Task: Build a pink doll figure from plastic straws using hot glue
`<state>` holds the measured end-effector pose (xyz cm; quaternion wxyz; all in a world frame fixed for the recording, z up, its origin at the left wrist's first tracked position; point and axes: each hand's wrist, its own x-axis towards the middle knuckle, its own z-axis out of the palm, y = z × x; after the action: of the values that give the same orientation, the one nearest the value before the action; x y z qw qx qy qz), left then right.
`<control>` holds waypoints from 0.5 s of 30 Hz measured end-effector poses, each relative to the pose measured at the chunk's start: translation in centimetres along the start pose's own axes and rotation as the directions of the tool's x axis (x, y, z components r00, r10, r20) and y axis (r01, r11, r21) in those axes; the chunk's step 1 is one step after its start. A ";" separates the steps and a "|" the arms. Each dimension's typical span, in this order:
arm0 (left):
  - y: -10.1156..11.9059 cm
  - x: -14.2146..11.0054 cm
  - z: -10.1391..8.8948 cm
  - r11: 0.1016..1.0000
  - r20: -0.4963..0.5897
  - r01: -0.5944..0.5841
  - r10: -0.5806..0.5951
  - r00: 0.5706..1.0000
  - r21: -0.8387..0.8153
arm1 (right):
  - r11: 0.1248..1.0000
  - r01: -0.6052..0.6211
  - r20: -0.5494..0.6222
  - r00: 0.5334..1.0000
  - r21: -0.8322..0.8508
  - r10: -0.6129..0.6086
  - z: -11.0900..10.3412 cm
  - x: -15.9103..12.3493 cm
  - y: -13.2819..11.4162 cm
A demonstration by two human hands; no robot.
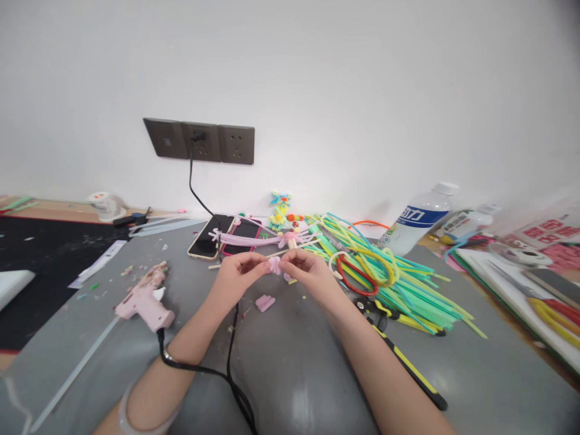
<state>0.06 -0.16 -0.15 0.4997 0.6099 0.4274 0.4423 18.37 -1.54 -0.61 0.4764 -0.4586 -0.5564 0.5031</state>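
Between my two hands, over the middle of the grey mat, is a small folded piece of lilac pipe cleaner (274,264). The fingertips of my left hand (246,269) pinch its left side. My right hand (306,272) pinches it from the right, fingers closed. Just below on the mat lies another short bundle of lilac pipe cleaner (265,302). Behind my hands stretch long lilac pipe cleaners (247,240), lying partly over two phones (209,237). Farther back stands a small blue and yellow pipe cleaner figure (281,208).
A pink glue gun (147,305) lies at left, its black cord running under my left forearm. Green and yellow pipe cleaners (421,296) spread at right beside yellow-black pliers (408,362). A bottle (419,217) stands behind them. Scissors (553,314) lie far right.
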 end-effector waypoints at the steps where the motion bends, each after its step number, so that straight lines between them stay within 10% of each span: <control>1: 0.0 0.0 0.0 1.000 0.001 0.001 -0.001 1.000 -0.002 | 1.000 0.001 -0.001 1.000 0.002 -0.001 0.0 0.0 0.0; 15: -0.1 0.1 0.0 1.000 0.005 -0.001 0.001 1.000 0.000 | 1.000 -0.007 -0.004 1.000 0.001 0.007 0.0 -0.1 -0.4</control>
<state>0.03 -0.06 -0.25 0.5006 0.6111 0.4259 0.4411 18.38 -1.67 -0.23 0.4761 -0.4615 -0.5536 0.5038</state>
